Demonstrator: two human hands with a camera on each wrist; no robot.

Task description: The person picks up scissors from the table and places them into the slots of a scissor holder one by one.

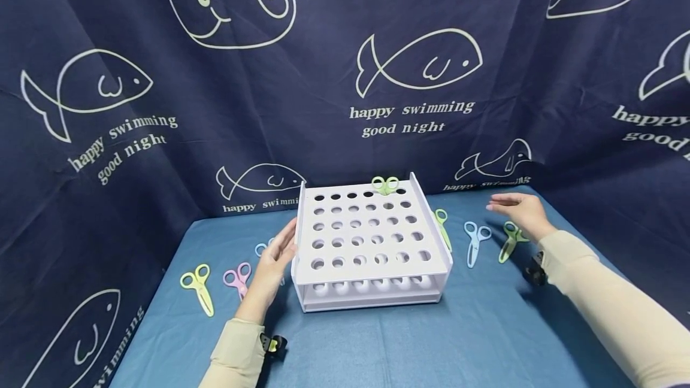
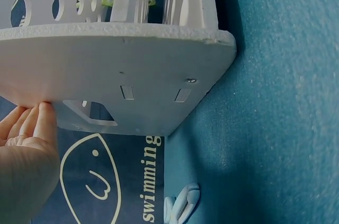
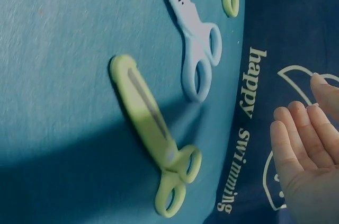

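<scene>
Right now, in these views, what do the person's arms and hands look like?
The left hand and right hand wear no gloves. The left sleeve and right sleeve are plain cream. The left wrist device is black with a yellow-green patch; the right wrist device is black.

white rack (image 1: pixel 366 232) | yellow scissors (image 1: pixel 199 287) | pink scissors (image 1: pixel 240 284) | light-blue scissors (image 1: pixel 474 246) | green scissors (image 1: pixel 506 250) | navy backdrop (image 1: pixel 323 118), pale fish outlines (image 1: pixel 420 64)

High head view angled down, close sideways wrist views — left sharing rack (image 1: pixel 368 249)
</scene>
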